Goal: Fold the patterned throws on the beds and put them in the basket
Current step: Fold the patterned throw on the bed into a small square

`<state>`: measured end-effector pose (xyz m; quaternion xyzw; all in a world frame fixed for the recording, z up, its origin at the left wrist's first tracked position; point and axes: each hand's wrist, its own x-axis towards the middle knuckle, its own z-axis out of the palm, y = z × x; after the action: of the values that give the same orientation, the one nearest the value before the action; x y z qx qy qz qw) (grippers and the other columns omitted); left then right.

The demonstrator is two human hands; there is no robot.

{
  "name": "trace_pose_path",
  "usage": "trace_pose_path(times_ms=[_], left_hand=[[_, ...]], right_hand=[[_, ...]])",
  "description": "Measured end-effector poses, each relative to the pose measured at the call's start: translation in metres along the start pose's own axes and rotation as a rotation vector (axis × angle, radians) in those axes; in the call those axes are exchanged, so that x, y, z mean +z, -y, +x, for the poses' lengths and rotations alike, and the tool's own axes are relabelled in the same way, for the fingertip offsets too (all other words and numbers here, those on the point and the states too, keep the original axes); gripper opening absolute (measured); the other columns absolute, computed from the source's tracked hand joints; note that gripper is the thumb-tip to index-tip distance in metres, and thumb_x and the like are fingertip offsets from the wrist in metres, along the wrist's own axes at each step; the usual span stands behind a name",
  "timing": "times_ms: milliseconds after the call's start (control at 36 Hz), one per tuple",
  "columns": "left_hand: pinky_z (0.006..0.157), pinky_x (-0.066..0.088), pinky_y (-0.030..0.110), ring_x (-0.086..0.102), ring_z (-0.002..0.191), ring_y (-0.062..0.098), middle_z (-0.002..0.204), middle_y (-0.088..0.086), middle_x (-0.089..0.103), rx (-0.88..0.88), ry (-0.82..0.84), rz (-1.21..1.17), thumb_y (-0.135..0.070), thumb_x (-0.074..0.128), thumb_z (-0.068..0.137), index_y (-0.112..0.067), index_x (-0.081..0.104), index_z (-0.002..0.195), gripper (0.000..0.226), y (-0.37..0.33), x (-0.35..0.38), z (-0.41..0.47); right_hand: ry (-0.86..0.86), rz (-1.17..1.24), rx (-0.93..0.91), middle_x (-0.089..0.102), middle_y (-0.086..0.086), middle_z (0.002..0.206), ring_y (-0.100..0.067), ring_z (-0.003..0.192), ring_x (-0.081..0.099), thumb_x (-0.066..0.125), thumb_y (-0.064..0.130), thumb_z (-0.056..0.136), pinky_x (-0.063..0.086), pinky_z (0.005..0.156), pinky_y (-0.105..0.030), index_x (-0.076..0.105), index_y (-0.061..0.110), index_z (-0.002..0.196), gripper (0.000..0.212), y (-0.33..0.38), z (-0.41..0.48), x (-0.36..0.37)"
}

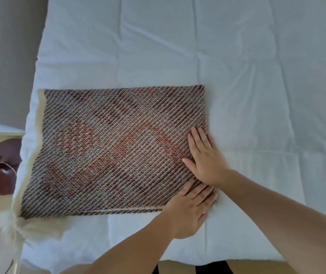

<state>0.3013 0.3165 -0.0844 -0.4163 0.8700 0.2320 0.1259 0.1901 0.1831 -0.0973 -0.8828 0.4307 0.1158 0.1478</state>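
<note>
Left grip (191, 210) released: fingers straight, flat on near right corner of patterned throw (114, 151), palm on white bed (257, 86). Right grip (205, 157) released, pressed flat on throw's right edge, just beyond left grip. Throw folded into rectangle on bed's near left part. Cream fringe (25, 228) at its left corner.

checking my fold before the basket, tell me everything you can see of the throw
The throw is a woven rectangle with diagonal ribs in brown, cream and grey, plus orange-red marks. It lies flat, apparently folded, on the white bed, with a cream fringe along its left side. The right hand presses flat on its right edge, and the left hand rests open on its near right corner.
</note>
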Motion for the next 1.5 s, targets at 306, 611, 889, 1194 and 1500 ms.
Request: trace_pose_path(times_ms=[306,611,889,1194,1500], left_hand=[[0.094,0.036,0.038,0.048,0.106,0.022,0.139,-0.001,0.051,-0.053,-0.109,-0.037,-0.035,0.047,0.092,-0.019,0.058,0.126,0.039,-0.011,-0.037,0.016],[0.059,0.031,0.036,0.050,0.084,0.030,0.122,0.012,0.041,-0.222,0.003,0.007,-0.025,0.042,0.096,-0.013,0.058,0.119,0.030,-0.029,-0.059,0.055],[0.072,0.050,0.039,0.048,0.096,0.030,0.132,0.011,0.030,-0.427,-0.136,-0.310,-0.014,0.051,0.092,-0.005,0.053,0.113,0.022,-0.026,-0.073,0.014],[0.055,0.030,0.018,0.040,0.055,0.005,0.118,-0.011,0.023,-0.648,-0.601,-0.663,-0.011,0.055,0.084,-0.024,0.037,0.087,0.022,-0.001,-0.091,-0.098],[0.061,0.034,0.010,0.049,0.064,0.002,0.123,-0.009,0.035,-0.937,-0.706,-0.721,-0.007,0.057,0.087,-0.024,0.042,0.092,0.024,0.069,-0.071,-0.219]], right_hand=[[-0.245,0.569,0.170,0.022,-0.015,0.155,-0.030,0.132,0.042,0.042,0.023,0.099,0.038,0.107,-0.041,0.032,0.011,0.146,0.049,-0.039,0.007,-0.043],[-0.174,0.866,0.411,0.058,-0.005,0.120,-0.026,0.104,0.059,0.059,0.032,0.090,0.047,0.091,-0.040,0.031,0.021,0.143,0.060,-0.049,0.093,-0.089],[-0.043,1.385,0.622,0.071,-0.014,0.095,-0.024,0.080,0.071,0.071,0.007,0.076,0.058,0.071,-0.034,0.066,0.005,0.090,0.014,-0.041,0.109,-0.117],[-0.124,1.364,0.464,0.065,-0.015,0.085,-0.026,0.073,0.068,0.066,0.000,0.076,0.057,0.060,-0.031,0.059,0.003,0.093,0.019,0.042,0.119,-0.189],[-0.127,1.293,0.355,0.056,-0.017,0.091,-0.034,0.083,0.068,0.066,0.005,0.076,0.059,0.053,-0.040,0.053,0.007,0.092,0.021,0.182,0.167,-0.209]])
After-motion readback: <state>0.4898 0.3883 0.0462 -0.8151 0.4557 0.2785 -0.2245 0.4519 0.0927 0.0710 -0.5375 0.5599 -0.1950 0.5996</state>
